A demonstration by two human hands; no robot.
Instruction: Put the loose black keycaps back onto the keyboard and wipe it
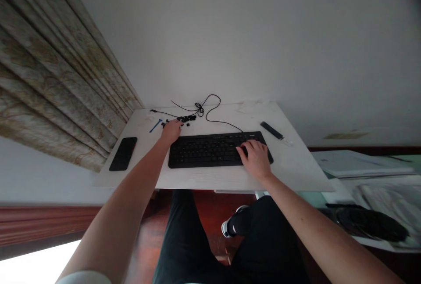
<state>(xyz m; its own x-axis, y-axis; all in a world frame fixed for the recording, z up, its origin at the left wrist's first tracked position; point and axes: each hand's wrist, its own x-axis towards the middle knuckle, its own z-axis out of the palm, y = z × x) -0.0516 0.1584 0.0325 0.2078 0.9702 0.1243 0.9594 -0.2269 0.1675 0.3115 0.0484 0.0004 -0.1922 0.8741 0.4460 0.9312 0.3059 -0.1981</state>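
My left hand (171, 131) lies at the near edge of a small cluster of loose black keycaps (187, 119), its fingers among or just beside them. Whether it holds one is hidden at this size. My right hand (255, 159) rests with its fingers on the right part of a black computer keyboard (205, 151). Many of the keyboard's keys appear to be in place. A thin black cable (210, 109) loops across the white desk (296, 172) behind the keyboard and tangles near the keycaps. A slim blue tool (155, 125) lies just left of my left hand.
A black smartphone (123, 153) lies at the desk's left edge, and a black stick-shaped object (271, 130) lies at the back right. A pleated curtain (55, 69) hangs on the left. Papers (362, 165) and dark cloth (368, 221) lie on a surface to the right.
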